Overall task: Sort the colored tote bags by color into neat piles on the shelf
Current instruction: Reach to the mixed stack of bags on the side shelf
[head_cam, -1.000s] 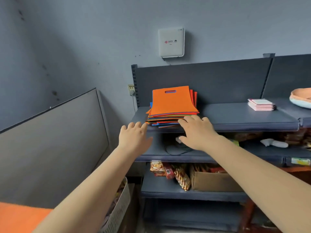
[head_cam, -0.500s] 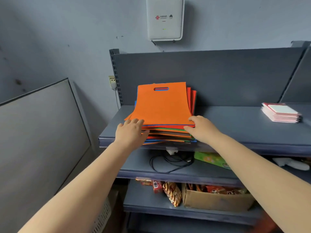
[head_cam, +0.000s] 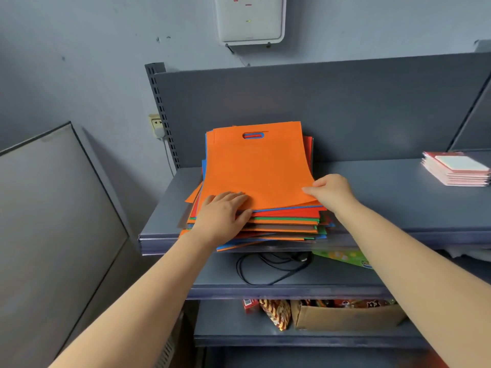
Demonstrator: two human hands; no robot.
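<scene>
Orange top tote bag (head_cam: 256,166) lies on the mixed-colour stack (head_cam: 279,224) at frame centre on the shelf (head_cam: 398,197); right hand (head_cam: 332,192) pinches its corner, left hand (head_cam: 221,216) rests flat, so uneven lifting may drag lower bags off the edge.

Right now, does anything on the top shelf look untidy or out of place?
Yes. The stack of tote bags is mixed in color and fanned unevenly; lower bags stick out over the front edge of the top shelf. Nothing looks damaged.

A shop; slotted shelving (head_cam: 398,197) (snack packets (head_cam: 276,313) below)
</scene>
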